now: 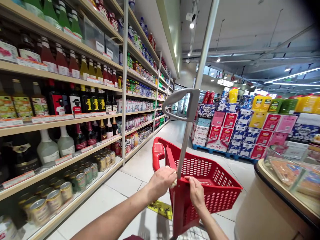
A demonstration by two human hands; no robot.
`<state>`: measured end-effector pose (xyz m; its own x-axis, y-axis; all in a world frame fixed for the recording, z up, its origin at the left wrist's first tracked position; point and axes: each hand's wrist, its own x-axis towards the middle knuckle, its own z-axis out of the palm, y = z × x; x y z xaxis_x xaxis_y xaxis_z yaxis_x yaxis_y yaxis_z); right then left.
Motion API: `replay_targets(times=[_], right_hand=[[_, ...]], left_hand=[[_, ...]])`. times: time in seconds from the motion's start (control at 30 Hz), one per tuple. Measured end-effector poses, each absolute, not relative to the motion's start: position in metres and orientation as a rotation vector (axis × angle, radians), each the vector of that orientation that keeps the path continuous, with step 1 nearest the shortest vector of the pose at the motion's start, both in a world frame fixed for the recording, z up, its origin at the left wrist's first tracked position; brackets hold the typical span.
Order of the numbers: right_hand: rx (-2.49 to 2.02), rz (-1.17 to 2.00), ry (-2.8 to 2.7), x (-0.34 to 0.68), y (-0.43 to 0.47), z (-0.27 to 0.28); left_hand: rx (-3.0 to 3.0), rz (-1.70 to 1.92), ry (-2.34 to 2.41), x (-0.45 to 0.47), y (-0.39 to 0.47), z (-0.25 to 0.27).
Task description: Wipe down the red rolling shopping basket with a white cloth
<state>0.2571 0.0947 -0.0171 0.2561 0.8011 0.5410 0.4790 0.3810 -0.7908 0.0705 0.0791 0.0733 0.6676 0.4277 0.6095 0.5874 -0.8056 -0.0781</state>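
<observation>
A red plastic shopping basket (pixel 210 166) with perforated walls stands on the floor in front of me. My left hand (pixel 162 181) is closed round a crumpled whitish cloth (pixel 174 179) at the basket's near left corner. My right hand (pixel 196 191) grips the near rim, its thumb on top and its fingers partly hidden behind the wall. Between the hands a metal pole (pixel 186 140) rises from the basket's near side, bearing a grey looped handle (pixel 191 105). A red folding handle (pixel 158 155) sticks up at the left corner.
Shelves of bottles and cans (pixel 62 120) line the left side. Stacked drink cartons (pixel 225 130) stand on a blue pallet at the back right. A rounded display counter (pixel 260 196) is close on my right. A yellow floor sticker (pixel 160 209) lies below the basket.
</observation>
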Motion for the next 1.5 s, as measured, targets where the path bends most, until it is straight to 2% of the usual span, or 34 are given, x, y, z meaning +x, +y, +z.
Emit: replay_targets(times=[0.1,0.2,0.47,0.63,0.77,0.93,1.0,1.13,1.2,1.33,1.5], right_hand=[[-1.219,0.425,-1.382,0.278,0.091,-0.019],[-1.283,0.322,-1.408,0.283,0.089,-0.019],[-1.286,0.118,-1.292,0.276,0.040,0.000],[-1.321,0.335,-1.077,0.289,0.006,-0.001],[-1.286,0.471,-0.993,0.327,0.015,0.003],[-1.192,0.610,-1.027,0.361,0.027,0.016],[-1.286,0.481,-1.050,0.360,0.024,0.026],[-1.343,-0.054,-1.188,0.333,0.021,0.056],[-1.312,-0.068,-1.391,0.315,0.029,0.070],[-1.494,0.036,-1.657,0.301,0.049,0.082],[-1.569,-0.097,-1.737,0.329,0.051,0.074]], left_hand=[[-2.627,-1.067,-0.906,0.052,0.076,0.082],[-2.652,-1.256,-0.968,0.039,0.070,0.086],[-2.656,-1.316,-0.679,0.094,0.027,0.071],[-2.611,-1.304,-0.539,0.149,0.006,0.061],[-2.682,-1.235,-0.375,0.170,0.024,0.065],[-2.616,-1.250,-0.707,0.150,0.088,0.082],[-2.614,-1.239,-0.811,0.145,0.105,0.084],[-2.674,-1.329,-0.825,0.156,0.111,0.073],[-2.702,-1.342,-0.816,0.169,0.106,0.063],[-2.793,-1.173,-0.921,0.185,0.102,0.056],[-2.859,-0.675,-1.111,0.163,0.129,0.084]])
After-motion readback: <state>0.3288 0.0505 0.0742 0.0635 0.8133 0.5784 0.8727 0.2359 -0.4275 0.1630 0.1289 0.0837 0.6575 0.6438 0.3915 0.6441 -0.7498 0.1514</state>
